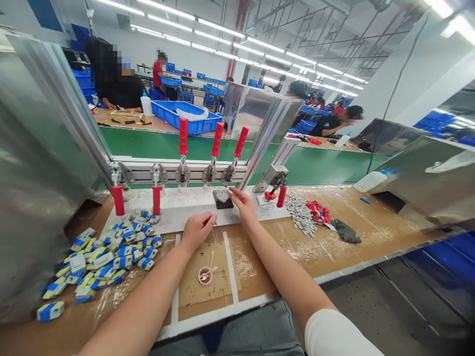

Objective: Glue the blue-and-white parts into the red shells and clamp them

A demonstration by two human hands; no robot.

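My left hand (198, 230) is closed with curled fingers and the thumb on top, just in front of a metal base plate (172, 216). Whatever it may hold is hidden. My right hand (243, 205) reaches to the right edge of a small dark block (218, 204), its fingers stretched out and slightly apart. On that block lies a light grey piece (222, 196). Behind both hands stands a row of toggle clamps with red handles, one upright handle (217, 140) directly behind the block.
Many grey-white parts with blue and yellow (111, 254) are heaped at left. A small cup of reddish-brown liquid (205, 276) with a cotton swab (212, 259) sits on cardboard. Grey pieces (300, 212) and red parts (318, 212) lie right. Co-workers sit beyond the green barrier (326, 165).
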